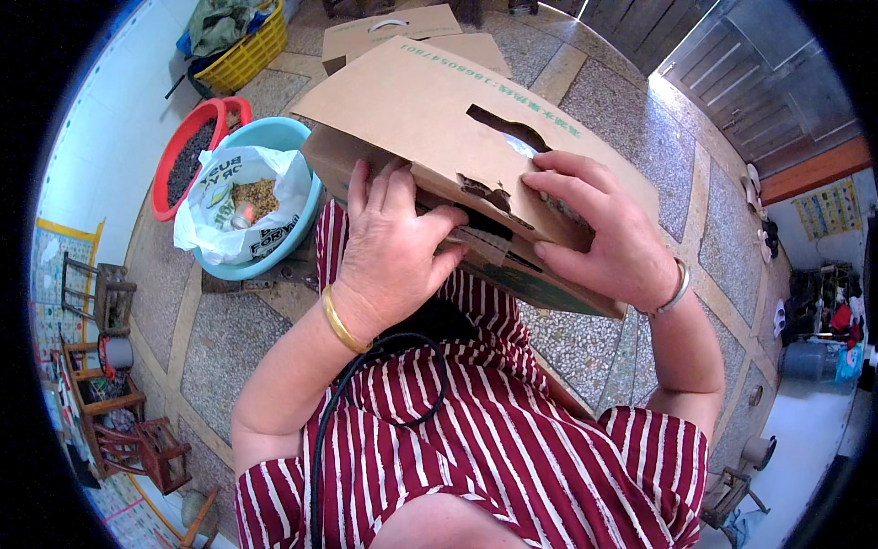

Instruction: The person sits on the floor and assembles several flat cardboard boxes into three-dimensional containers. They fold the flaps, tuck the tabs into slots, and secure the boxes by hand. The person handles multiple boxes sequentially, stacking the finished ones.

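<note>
A brown cardboard box lies tilted on my lap, with a torn hole in its upper side. My left hand, with a gold bangle at the wrist, grips the box's near edge at a torn flap, fingers curled over it. My right hand, wearing a silver bracelet, presses on the top of the box beside the hole, with fingers wrapped around the right side. Something pale shows through the hole; I cannot tell what it is. My red-and-white striped clothing fills the lower part of the view.
A light blue basin with a white plastic bag of grain stands on the stone floor to the left, next to a red basin. A yellow basket and more cardboard lie beyond. Small wooden stools stand at far left.
</note>
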A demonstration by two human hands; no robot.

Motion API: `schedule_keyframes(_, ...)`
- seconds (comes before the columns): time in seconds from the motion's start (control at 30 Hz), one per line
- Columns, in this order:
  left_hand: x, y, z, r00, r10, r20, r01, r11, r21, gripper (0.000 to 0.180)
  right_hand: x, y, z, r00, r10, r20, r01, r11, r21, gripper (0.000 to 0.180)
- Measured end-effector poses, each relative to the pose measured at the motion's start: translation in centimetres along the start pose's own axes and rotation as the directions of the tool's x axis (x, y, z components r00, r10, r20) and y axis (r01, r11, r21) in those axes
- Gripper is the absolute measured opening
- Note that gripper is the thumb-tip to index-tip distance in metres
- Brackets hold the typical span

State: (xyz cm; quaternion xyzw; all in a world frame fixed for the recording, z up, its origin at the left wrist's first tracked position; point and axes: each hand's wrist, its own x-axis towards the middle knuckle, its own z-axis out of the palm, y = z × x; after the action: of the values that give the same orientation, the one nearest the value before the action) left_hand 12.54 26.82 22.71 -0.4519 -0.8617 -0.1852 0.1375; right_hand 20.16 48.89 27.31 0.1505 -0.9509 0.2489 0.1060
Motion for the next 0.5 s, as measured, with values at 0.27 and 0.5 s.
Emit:
schedule_keyframes(0.27,0.7,0.9,-0.5,0.998,-0.043,0.037,0.041,0.997,0.058,0.04,0.0,-0.1,0.1,1.0,-0.02,0.001,0.02,1.0,-0.018,0.051)
schedule_keyframes(0.5,1.0,1.0,-0.2,0.998,-0.029,-0.056,0.029,1.0,-0.005,0.035,-0.3,-0.2,0.3,1.0,0.004,-0.013,-0.004,1.0,-0.016,0.05)
